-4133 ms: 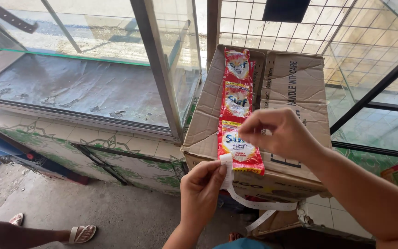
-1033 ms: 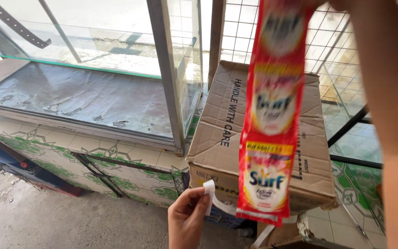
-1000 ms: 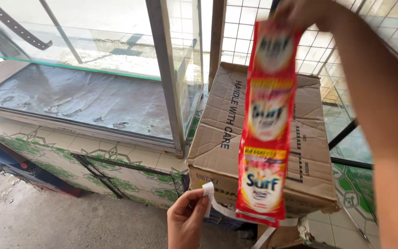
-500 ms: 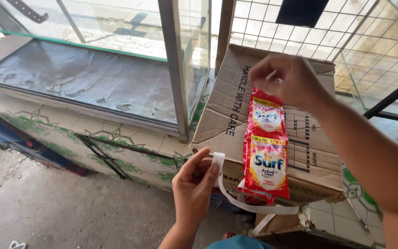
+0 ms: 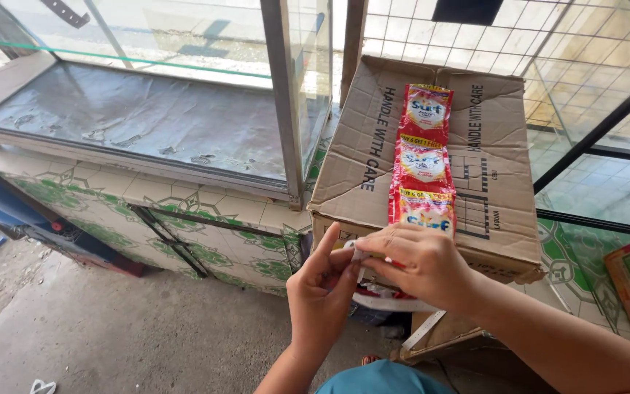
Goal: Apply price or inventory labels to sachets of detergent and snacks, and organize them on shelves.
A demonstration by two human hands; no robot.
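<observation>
From the head view, a red strip of sachets point(image 5: 423, 164) lies along the top of a closed cardboard box point(image 5: 497, 197), its near end under the hands. The left hand point(image 5: 322, 292) and right hand point(image 5: 417, 266) meet at the box's near edge — fingers pinched together on a white tape strip point(image 5: 357, 253). To the left stands a glass display case point(image 5: 184, 109) on a tiled base.

A glass display case point(image 5: 184, 87) with metal framing stood on a green-patterned tiled base point(image 5: 184, 219). A wire-grid window point(image 5: 548, 44) admitted bright daylight. The floor point(image 5: 111, 335) was bare, dusty concrete.
</observation>
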